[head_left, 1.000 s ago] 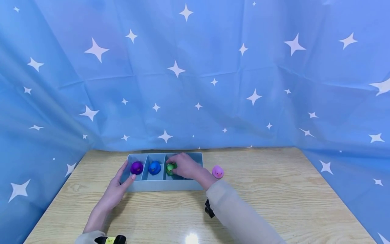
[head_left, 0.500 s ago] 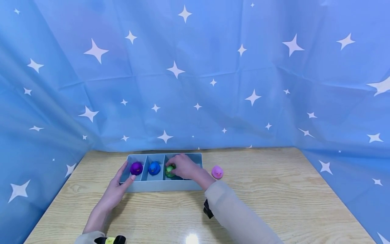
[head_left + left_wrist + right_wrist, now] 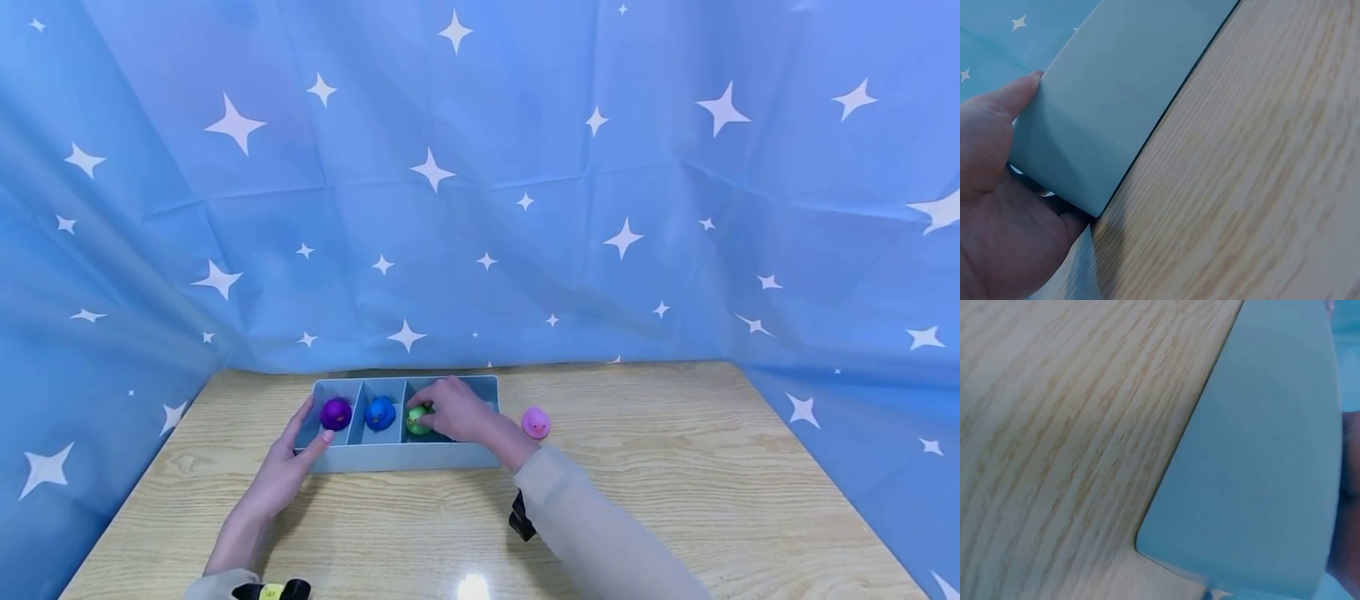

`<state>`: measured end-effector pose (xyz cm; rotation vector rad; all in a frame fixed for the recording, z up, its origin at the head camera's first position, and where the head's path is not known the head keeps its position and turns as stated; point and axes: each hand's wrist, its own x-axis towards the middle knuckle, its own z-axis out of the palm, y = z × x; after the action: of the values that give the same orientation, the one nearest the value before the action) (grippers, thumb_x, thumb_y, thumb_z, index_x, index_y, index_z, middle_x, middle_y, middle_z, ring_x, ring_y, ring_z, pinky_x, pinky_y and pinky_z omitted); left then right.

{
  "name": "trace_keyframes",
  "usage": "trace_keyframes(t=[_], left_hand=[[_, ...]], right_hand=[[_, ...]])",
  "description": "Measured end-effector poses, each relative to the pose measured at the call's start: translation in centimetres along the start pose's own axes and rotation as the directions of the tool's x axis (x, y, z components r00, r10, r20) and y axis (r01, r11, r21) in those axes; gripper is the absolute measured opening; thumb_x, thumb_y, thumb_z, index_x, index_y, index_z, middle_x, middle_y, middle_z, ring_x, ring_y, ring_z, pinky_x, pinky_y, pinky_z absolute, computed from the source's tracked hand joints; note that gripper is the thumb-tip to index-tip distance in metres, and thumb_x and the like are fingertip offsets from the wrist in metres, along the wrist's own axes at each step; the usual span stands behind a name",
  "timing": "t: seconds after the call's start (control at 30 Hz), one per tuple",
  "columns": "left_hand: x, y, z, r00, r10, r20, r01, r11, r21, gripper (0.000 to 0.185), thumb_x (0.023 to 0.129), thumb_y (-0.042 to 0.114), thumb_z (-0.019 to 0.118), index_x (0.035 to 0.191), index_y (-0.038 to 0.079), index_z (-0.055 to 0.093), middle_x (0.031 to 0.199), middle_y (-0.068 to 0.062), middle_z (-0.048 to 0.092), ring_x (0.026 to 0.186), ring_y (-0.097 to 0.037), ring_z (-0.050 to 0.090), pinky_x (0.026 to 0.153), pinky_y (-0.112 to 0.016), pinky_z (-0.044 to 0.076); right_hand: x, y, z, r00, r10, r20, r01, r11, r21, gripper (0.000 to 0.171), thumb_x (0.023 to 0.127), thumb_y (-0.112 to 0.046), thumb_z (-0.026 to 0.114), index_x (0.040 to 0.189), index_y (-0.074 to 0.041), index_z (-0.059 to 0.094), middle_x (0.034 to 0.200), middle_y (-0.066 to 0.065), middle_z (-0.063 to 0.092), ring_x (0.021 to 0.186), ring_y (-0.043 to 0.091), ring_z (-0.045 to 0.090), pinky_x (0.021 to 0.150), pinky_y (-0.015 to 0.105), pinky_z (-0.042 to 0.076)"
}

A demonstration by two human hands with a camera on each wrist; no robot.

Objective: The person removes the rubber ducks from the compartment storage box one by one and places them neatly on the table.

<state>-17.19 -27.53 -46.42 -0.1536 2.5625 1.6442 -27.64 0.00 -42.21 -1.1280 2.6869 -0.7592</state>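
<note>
A pale blue-grey divided box (image 3: 397, 457) stands near the back of the table. My left hand (image 3: 282, 471) grips its left end, the thumb at the front rim; in the left wrist view the box's outer wall (image 3: 1110, 106) sits between thumb and fingers. A purple rubber duck (image 3: 336, 413) is in the leftmost compartment and a blue rubber duck (image 3: 380, 412) in the one beside it. My right hand (image 3: 459, 411) reaches into the third compartment and pinches a green rubber duck (image 3: 416, 420), partly covered by the fingers. That hand and wrist hide part of the rightmost compartment.
A pink rubber duck (image 3: 536, 422) sits on the wooden table (image 3: 675, 467), just right of the box. Behind the table hangs a blue star-patterned cloth (image 3: 525, 283), which also runs along both sides.
The green duck sits slightly lower in its compartment and has turned a little, with my right fingers still around it. My left hand keeps its place on the box.
</note>
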Motion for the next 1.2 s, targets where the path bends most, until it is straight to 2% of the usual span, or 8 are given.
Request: trace_keyframes(t=[0.07, 0.27, 0.37, 0.53, 0.6, 0.7, 0.93, 1.2], left_hand=[[0.0, 0.0, 0.1, 1.0, 0.005, 0.0, -0.005, 1.0, 0.001, 0.081, 0.108, 0.042, 0.052, 0.167, 0.025, -0.002, 0.171, -0.017, 0.0, 0.154, -0.047, -0.006, 0.118, -0.071, 0.003], [0.1, 0.2, 0.1, 1.0, 0.01, 0.001, -0.01, 1.0, 0.002, 0.08, 0.108, 0.041, 0.051, 0.167, 0.024, -0.001, 0.171, -0.016, 0.0, 0.154, -0.047, -0.006, 0.119, -0.071, 0.003], [0.1, 0.2, 0.1, 1.0, 0.002, 0.004, -0.002, 1.0, 0.004, 0.081, 0.108, 0.042, 0.052, 0.167, 0.026, -0.002, 0.171, -0.016, -0.001, 0.153, -0.047, -0.007, 0.118, -0.071, 0.003], [0.1, 0.3, 0.1, 1.0, -0.011, 0.009, 0.011, 1.0, 0.006, 0.082, 0.108, 0.043, 0.052, 0.166, 0.027, -0.003, 0.171, -0.017, -0.002, 0.153, -0.048, -0.006, 0.118, -0.072, 0.003], [0.1, 0.3, 0.1, 1.0, -0.011, 0.008, 0.011, 1.0, 0.005, 0.082, 0.108, 0.043, 0.052, 0.166, 0.027, -0.003, 0.171, -0.017, -0.002, 0.153, -0.048, -0.006, 0.118, -0.072, 0.004], [0.0, 0.3, 0.1, 1.0, -0.009, 0.006, 0.009, 1.0, 0.003, 0.082, 0.108, 0.042, 0.052, 0.166, 0.027, -0.003, 0.171, -0.017, -0.002, 0.153, -0.048, -0.006, 0.118, -0.072, 0.004], [0.2, 0.1, 0.2, 1.0, -0.007, 0.006, 0.007, 1.0, 0.005, 0.084, 0.107, 0.043, 0.053, 0.166, 0.027, -0.004, 0.171, -0.017, -0.003, 0.153, -0.048, -0.005, 0.118, -0.071, 0.005], [0.2, 0.1, 0.1, 0.999, -0.037, 0.007, 0.037, 0.999, 0.02, 0.084, 0.107, 0.047, 0.052, 0.165, 0.031, -0.007, 0.171, -0.016, -0.005, 0.153, -0.048, -0.005, 0.116, -0.074, 0.006]], right_hand=[[-0.3, -0.2, -0.3, 1.0, 0.004, -0.009, -0.004, 1.0, 0.023, 0.026, 0.095, -0.013, 0.076, 0.12, -0.01, 0.078, 0.107, -0.001, 0.076, 0.08, 0.006, 0.059, 0.075, 0.021, 0.05], [-1.6, -0.8, -1.7, 0.999, 0.017, -0.034, -0.011, 0.987, 0.16, 0.029, 0.096, -0.011, 0.074, 0.125, -0.009, 0.076, 0.089, 0.001, 0.072, 0.052, 0.009, 0.043, 0.054, 0.022, 0.04], [-2.3, -1.0, -2.5, 0.998, -0.012, -0.067, 0.023, 0.985, 0.173, 0.028, 0.096, -0.01, 0.074, 0.124, -0.009, 0.076, 0.098, 0.003, 0.075, 0.063, 0.009, 0.054, 0.059, 0.021, 0.045], [-3.8, -1.1, -3.6, 0.992, -0.066, -0.108, 0.085, 0.98, 0.182, 0.029, 0.096, -0.007, 0.072, 0.124, -0.006, 0.075, 0.119, 0.004, 0.074, 0.097, 0.017, 0.068, 0.079, 0.028, 0.057], [-4.4, -1.2, -4.0, 0.989, -0.085, -0.12, 0.106, 0.978, 0.18, 0.029, 0.096, -0.007, 0.072, 0.125, -0.005, 0.074, 0.117, 0.003, 0.075, 0.099, 0.017, 0.069, 0.087, 0.035, 0.056], [-5.4, -1.1, -4.7, 0.985, -0.104, -0.137, 0.127, 0.976, 0.174, 0.028, 0.095, -0.007, 0.072, 0.123, -0.004, 0.075, 0.116, 0.004, 0.075, 0.097, 0.015, 0.069, 0.09, 0.041, 0.057], [-7.7, -0.1, -5.8, 0.982, -0.051, -0.181, 0.088, 0.975, 0.206, 0.026, 0.093, -0.004, 0.074, 0.12, -0.006, 0.076, 0.115, 0.005, 0.074, 0.093, 0.012, 0.068, 0.079, 0.025, 0.057], [-8.9, 1.5, -5.7, 0.978, -0.028, -0.208, 0.081, 0.964, 0.252, 0.026, 0.094, -0.001, 0.072, 0.12, -0.003, 0.075, 0.116, 0.008, 0.074, 0.093, 0.015, 0.069, 0.08, 0.025, 0.057]])
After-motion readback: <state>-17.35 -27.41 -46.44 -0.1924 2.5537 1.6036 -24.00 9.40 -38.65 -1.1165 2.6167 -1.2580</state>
